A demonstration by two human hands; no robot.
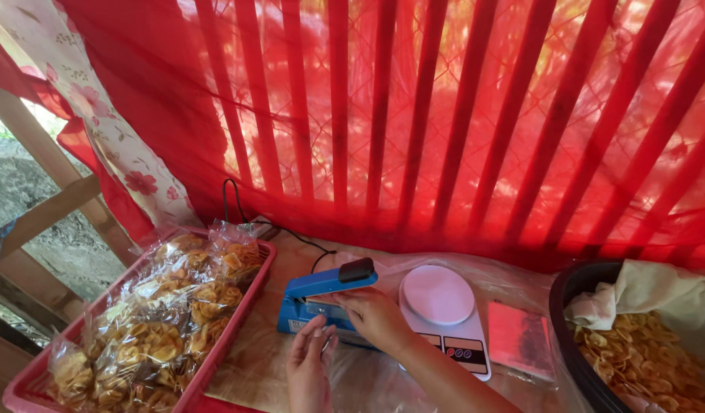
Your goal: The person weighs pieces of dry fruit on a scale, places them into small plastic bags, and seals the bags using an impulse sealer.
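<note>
A blue heat sealer (322, 294) with a black-tipped lever stands on the table, its arm raised. My right hand (377, 317) rests on the sealer's base, fingers curled over the sealing bar. My left hand (310, 367) is just in front of it, fingers together, pinching the edge of a clear plastic bag (360, 378) that lies at the sealer's jaw. The bag's contents are hidden under my hands and forearm.
A red tray (234, 329) at the left holds several sealed bags of yellow chips (161, 329). A white kitchen scale (443, 306) sits right of the sealer, a stack of flat clear bags (521, 340) beside it. A black tub (570, 329) of loose chips stands at far right. Red cloth hangs behind.
</note>
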